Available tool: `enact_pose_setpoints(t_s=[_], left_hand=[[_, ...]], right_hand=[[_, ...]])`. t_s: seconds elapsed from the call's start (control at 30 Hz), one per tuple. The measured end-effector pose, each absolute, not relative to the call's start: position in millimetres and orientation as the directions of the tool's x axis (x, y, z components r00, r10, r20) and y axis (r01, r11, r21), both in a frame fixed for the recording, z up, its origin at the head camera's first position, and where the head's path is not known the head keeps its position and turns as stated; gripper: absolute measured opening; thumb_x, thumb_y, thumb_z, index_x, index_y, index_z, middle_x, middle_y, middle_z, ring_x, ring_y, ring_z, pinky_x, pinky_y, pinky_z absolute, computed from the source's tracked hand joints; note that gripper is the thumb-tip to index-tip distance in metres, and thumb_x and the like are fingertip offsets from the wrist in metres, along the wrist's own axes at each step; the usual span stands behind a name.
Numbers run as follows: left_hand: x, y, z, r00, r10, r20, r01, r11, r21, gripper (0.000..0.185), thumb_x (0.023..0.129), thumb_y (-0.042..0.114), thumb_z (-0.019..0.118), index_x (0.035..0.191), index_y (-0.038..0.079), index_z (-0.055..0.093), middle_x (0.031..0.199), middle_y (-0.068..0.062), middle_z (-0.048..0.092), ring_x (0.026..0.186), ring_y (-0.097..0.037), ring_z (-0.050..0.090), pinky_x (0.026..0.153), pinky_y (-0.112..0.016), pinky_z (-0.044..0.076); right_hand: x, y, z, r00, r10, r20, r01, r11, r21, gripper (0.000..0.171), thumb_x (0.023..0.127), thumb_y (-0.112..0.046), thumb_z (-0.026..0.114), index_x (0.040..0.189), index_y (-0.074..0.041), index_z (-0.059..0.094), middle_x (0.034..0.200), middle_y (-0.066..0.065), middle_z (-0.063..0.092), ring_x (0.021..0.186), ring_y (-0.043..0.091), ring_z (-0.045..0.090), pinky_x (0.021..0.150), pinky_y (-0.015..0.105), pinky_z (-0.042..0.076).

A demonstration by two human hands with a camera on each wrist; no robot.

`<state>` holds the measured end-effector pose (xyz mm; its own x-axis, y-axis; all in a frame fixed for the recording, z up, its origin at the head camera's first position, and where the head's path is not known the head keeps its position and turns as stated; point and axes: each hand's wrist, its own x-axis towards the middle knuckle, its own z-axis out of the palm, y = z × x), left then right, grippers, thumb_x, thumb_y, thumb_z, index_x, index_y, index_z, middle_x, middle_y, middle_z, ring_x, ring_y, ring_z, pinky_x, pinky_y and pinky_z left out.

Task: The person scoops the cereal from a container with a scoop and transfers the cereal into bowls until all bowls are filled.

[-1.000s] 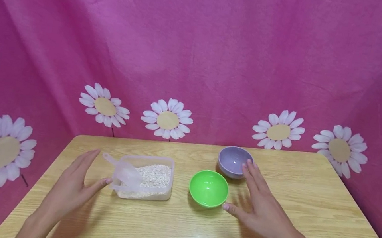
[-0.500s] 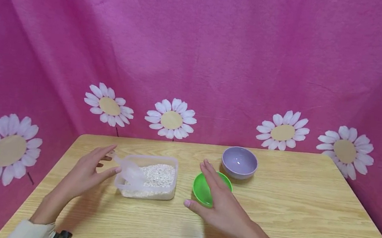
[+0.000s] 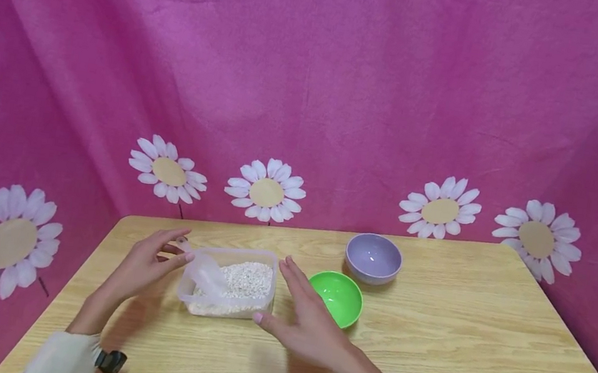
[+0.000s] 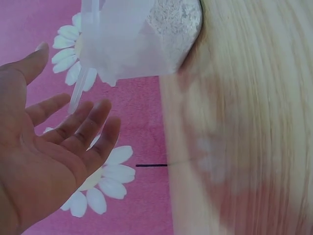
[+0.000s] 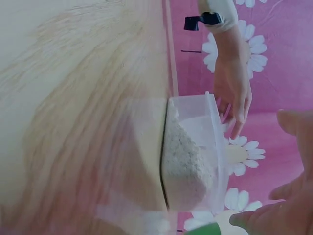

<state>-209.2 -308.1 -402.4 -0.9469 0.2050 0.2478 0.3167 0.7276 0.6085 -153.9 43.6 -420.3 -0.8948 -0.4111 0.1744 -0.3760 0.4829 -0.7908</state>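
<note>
A clear plastic box sits on the desk, near the left side and a bit back from the front edge. It is partly filled with small white grains, maybe oats or rice. A see-through plastic scoop leans inside the box, with its handle sticking up and out over the left rim.

The box looks thin and a little bendy, so I think it would squish if you squeezed it hard. The grains make it heavier at the bottom, and they would spill if it tipped. Holding both short sides, low down, looks like the safest way. The scoop looks very light and smooth, and its thin handle is the place to pinch it.

The left hand is just beside the scoop handle, with its thumb and fingers close around the tip. I cannot tell if it is truly pinching it yet. In the left wrist view the fingers look loose and spread, not closed.

The right hand is open and flat, fingers straight, just beside the right end of the box and holding nothing.

A green bowl sits just to the right of that hand. A purple bowl is behind the green one, near it. Behind the desk hangs a pink cloth with white daisies.
</note>
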Motion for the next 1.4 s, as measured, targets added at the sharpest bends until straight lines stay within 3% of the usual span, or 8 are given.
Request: enact_pose_setpoints(t_s=[0.37, 0.53, 0.83, 1.17, 1.4], left_hand=[[-222, -309, -418, -0.972, 0.168, 0.162, 0.234, 0.696, 0.679, 0.061, 0.104, 0.028, 0.073, 0.155, 0.001, 0.053, 0.134, -0.022, 0.067, 0.118, -0.039, 0.073, 0.091, -0.039, 0.059], [-227, -307, -426, -0.974, 0.168, 0.15, 0.224, 0.653, 0.723, 0.058, 0.105, 0.024, 0.072, 0.154, -0.002, 0.053, 0.13, -0.023, 0.069, 0.116, -0.04, 0.073, 0.086, -0.027, 0.058], [-229, -307, -436, -0.975, 0.183, 0.127, 0.214, 0.606, 0.766, 0.049, 0.104, 0.021, 0.073, 0.146, -0.001, 0.061, 0.12, -0.017, 0.072, 0.103, -0.021, 0.07, 0.08, -0.023, 0.055], [-224, -315, -435, -0.975, 0.172, 0.139, 0.218, 0.646, 0.731, 0.036, 0.103, 0.025, 0.074, 0.133, 0.005, 0.07, 0.114, -0.012, 0.075, 0.098, -0.017, 0.07, 0.079, -0.023, 0.053], [-212, -313, -429, -0.964, 0.18, 0.197, 0.266, 0.651, 0.711, 0.032, 0.102, 0.018, 0.076, 0.13, 0.004, 0.072, 0.109, -0.011, 0.077, 0.093, -0.008, 0.071, 0.081, -0.024, 0.057]], right_hand=[[-158, 24, -435, -0.905, -0.402, 0.138, -0.33, 0.46, -0.824, 0.098, 0.098, -0.051, 0.074, 0.171, -0.008, 0.024, 0.181, 0.012, 0.016, 0.165, 0.037, 0.023, 0.13, 0.062, 0.027], [-159, 20, -440, -0.911, -0.392, 0.13, -0.316, 0.458, -0.831, 0.099, 0.098, -0.05, 0.074, 0.171, -0.006, 0.023, 0.18, 0.015, 0.014, 0.165, 0.038, 0.022, 0.13, 0.062, 0.025], [-163, 12, -447, -0.911, -0.389, 0.137, -0.316, 0.445, -0.838, 0.098, 0.101, -0.046, 0.072, 0.169, 0.002, 0.021, 0.179, 0.022, 0.017, 0.166, 0.039, 0.018, 0.131, 0.063, 0.021], [-169, 10, -453, -0.903, -0.4, 0.157, -0.338, 0.438, -0.833, 0.091, 0.105, -0.04, 0.069, 0.168, 0.005, 0.021, 0.177, 0.025, 0.022, 0.165, 0.04, 0.022, 0.132, 0.06, 0.021], [-174, 11, -453, -0.908, -0.39, 0.154, -0.334, 0.451, -0.827, 0.091, 0.104, -0.039, 0.071, 0.167, 0.005, 0.022, 0.177, 0.022, 0.024, 0.165, 0.038, 0.024, 0.132, 0.058, 0.022]])
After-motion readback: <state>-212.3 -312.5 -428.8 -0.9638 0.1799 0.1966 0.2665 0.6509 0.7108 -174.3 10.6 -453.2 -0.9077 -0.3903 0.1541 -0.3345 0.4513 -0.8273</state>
